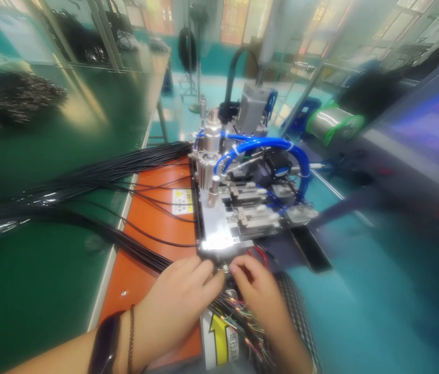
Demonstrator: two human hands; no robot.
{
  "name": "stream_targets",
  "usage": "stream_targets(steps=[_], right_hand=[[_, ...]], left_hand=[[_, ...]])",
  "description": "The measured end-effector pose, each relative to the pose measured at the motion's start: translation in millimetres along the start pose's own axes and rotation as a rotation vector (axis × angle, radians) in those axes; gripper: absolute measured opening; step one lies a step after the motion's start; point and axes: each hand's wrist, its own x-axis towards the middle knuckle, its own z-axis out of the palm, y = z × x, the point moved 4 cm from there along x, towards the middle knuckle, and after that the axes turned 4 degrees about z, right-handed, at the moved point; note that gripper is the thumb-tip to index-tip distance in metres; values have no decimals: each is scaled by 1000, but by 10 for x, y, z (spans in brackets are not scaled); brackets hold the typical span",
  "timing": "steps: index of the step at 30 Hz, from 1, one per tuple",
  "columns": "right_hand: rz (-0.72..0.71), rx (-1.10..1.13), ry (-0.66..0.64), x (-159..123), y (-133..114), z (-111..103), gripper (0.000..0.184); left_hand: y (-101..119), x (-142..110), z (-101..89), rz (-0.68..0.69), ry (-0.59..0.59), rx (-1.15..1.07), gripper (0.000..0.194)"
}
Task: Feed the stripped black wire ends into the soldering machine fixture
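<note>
**Hard glare, smeared edges**

Bright light glows in the far windows (245, 18), and glare flares white off the steel plate (214, 241) in front of me. My view bows at the edges, where the green bench (40, 156) streaks and the monitor (429, 135) blurs softly.

1 head view, roughly forward-down

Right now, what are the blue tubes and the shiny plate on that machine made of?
The blue tubes look like glossy, bendy plastic, since they curve smoothly and shine. The plate looks like polished metal, because it throws back bright light, though the picture can't show which metal.
</note>
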Motion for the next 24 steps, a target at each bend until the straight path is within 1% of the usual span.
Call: stream_targets(steps=[5,8,12,14,20,24], right_hand=[[-162,-111,50,-19,-78,-10,18],[-187,-124,61,-27,-70,-11,18],[-157,-71,35,-17,-37,-26,16],[-148,-52,27,-11,-33,-39,16],[-65,9,-5,6,-14,-45,17],[40,158,-60,56,16,0,14]], left_hand=[[1,-3,-1,-10,22,-6,37],[9,-2,7,-22,46,-21,36],[26,7,11,-13,70,-38,37],[26,8,11,-20,62,-41,39],[23,6,26,-61,-7,-58,43],[45,58,36,-81,-60,-15,40]])
